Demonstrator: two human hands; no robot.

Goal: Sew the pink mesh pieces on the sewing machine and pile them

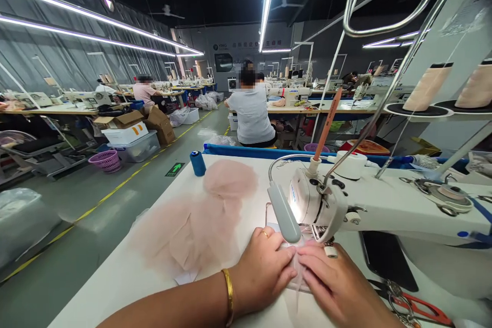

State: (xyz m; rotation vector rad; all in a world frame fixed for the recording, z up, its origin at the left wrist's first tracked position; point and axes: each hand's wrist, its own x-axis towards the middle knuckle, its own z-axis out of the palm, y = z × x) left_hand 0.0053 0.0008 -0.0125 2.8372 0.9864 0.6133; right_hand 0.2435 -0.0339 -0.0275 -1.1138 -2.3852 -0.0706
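A strip of sheer pale pink fabric (296,292) lies under the head of a white sewing machine (315,200). My left hand (267,266), a ring and a gold bangle on it, pinches the fabric's left side with thumb and curled fingers. Facing it, my right hand (330,274) presses its fingers together on the right side, their tips nearly meeting the left thumb. Just above the hands is a grey lamp (284,215), which hides part of the needle area. More sheer pink fabric pieces (188,238) are spread in a loose pile on the table to the left.
A blue thread cone (198,164) stands at the table's far left corner. A black phone (388,259) and red-handled scissors (426,310) lie at right. A pencil (328,123) sticks up from the machine. A person in white (251,115) sits ahead with their back turned.
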